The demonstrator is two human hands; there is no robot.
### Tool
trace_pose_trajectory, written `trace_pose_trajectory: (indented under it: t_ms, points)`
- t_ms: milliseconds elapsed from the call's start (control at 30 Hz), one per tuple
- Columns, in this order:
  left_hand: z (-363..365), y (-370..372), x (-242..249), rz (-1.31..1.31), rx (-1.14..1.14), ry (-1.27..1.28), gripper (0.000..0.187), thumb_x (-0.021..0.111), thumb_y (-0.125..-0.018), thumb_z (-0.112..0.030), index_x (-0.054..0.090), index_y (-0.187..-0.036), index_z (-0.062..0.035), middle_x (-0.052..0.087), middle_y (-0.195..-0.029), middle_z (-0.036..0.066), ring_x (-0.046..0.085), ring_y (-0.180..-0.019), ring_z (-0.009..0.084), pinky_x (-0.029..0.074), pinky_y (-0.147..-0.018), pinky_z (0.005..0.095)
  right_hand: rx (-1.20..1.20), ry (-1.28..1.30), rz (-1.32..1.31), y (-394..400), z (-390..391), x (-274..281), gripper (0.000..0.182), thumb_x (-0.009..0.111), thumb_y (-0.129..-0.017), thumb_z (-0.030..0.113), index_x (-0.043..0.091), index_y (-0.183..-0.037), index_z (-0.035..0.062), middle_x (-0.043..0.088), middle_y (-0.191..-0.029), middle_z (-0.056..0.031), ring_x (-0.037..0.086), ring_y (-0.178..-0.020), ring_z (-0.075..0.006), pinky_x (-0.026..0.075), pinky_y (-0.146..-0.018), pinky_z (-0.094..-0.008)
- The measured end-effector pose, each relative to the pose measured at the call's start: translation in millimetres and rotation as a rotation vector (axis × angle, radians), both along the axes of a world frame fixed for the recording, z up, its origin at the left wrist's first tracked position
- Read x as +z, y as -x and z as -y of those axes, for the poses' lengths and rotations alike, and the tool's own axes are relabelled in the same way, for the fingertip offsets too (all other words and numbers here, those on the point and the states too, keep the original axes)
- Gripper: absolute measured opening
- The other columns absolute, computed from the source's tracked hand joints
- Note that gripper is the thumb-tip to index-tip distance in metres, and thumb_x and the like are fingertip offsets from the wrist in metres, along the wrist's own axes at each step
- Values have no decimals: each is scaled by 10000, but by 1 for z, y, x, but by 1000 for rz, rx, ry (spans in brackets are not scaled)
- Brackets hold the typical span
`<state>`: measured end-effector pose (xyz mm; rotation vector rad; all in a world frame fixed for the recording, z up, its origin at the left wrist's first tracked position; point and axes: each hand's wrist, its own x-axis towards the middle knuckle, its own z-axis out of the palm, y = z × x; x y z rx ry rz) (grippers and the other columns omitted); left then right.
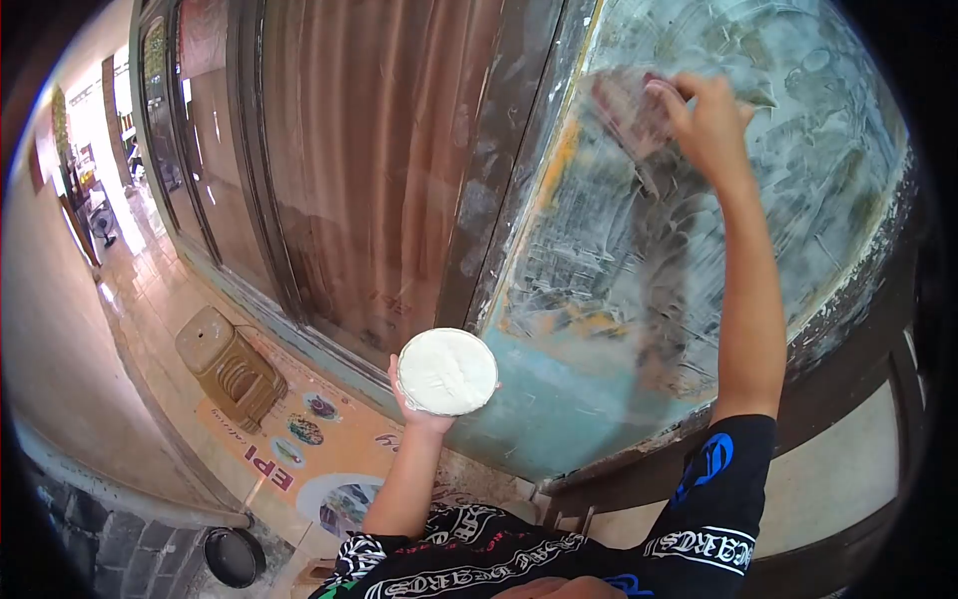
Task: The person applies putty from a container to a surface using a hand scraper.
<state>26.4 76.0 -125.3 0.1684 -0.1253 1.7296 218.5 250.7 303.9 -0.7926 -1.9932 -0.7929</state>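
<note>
My left hand [419, 404] holds up a round tub of white paste [447, 371] from below, at chest height. Raised high to the upper right, my right hand [704, 120] presses a reddish cloth [627, 108] against a glass pane [699, 230] smeared with white streaks. The cloth sits near the pane's top left corner, partly under my fingers. A dark window frame [499, 190] runs down just left of the smeared pane.
Brown curtains [369, 150] hang behind the glass panels to the left. Below on the tiled floor stand a stack of brown plastic stools [232, 367], a printed banner [299, 439] and a dark round pan [235, 556]. A walkway stretches off at the far left.
</note>
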Motion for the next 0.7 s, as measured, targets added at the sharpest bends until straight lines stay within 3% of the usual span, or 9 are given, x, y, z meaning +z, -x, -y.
trace_pose_trajectory:
  t_ms: [100, 200, 267, 333, 433, 467, 533, 600, 700]
  points:
    - [4, 3, 5, 40, 6, -5, 885, 443, -851, -773, 451, -1498, -168, 417, -1554, 150, 416, -1376, 490, 257, -1016, 868, 89, 10, 204, 20, 14, -93, 205, 673, -917, 344, 775, -888, 168, 712, -842, -17, 579, -981, -274, 356, -865, -544]
    - [4, 5, 4, -25, 23, -60, 883, 443, -855, -767, 447, -1500, -163, 414, -1553, 157, 417, -1375, 491, 273, -1023, 854, 20, 173, 651, 34, 8, -195, 143, 703, -839, 297, 764, -853, 169, 712, -867, 14, 576, -1009, -235, 371, -853, -545]
    - [8, 3, 5, 27, 5, -70, 887, 441, -857, -766, 442, -1503, -158, 417, -1550, 161, 421, -1372, 491, 288, -1024, 844, 16, 149, 679, 29, -10, -222, 137, 704, -826, 290, 764, -847, 169, 712, -864, 19, 575, -1016, -229, 371, -849, -546]
    - [7, 2, 9, -12, 31, -31, 883, 434, -861, -767, 438, -1505, -163, 425, -1543, 162, 421, -1370, 494, 287, -1010, 856, -51, 25, 649, 22, -23, -209, 120, 701, -813, 278, 764, -840, 180, 712, -857, 28, 573, -1026, -218, 369, -840, -539]
    - [2, 1, 1, 16, 8, -27, 872, 424, -869, -765, 437, -1506, -170, 418, -1548, 160, 416, -1370, 499, 272, -997, 873, -169, 25, 385, 7, -5, -108, 107, 686, -854, 277, 754, -857, 195, 707, -846, 27, 578, -1010, -219, 360, -834, -515]
    - [1, 0, -2, 2, 13, -12, 869, 424, -870, -764, 437, -1506, -172, 412, -1552, 158, 413, -1371, 502, 266, -995, 878, -139, -86, 265, -2, -5, -82, 116, 696, -871, 290, 748, -862, 186, 692, -828, 16, 575, -971, -232, 349, -839, -510]
    - [2, -2, 2, 32, -5, 23, 862, 433, -869, -761, 449, -1497, -169, 413, -1550, 157, 412, -1366, 505, 263, -994, 879, -115, -195, 142, -22, 0, -55, 132, 707, -887, 304, 742, -868, 177, 677, -811, 4, 571, -933, -245, 339, -843, -506]
    - [2, -4, 1, 51, -1, 67, 857, 440, -869, -758, 455, -1490, -167, 412, -1549, 159, 413, -1362, 506, 261, -993, 881, -78, -129, 45, -34, 7, -47, 155, 692, -907, 325, 743, -846, 191, 684, -822, 15, 570, -934, -249, 339, -843, -499]
    - [-2, -3, -8, 23, 9, 52, 862, 441, -868, -759, 450, -1492, -164, 401, -1554, 162, 416, -1359, 502, 257, -999, 880, 115, -28, 171, -27, 23, -115, 150, 708, -882, 325, 743, -833, 188, 679, -808, 20, 566, -931, -250, 350, -827, -488]
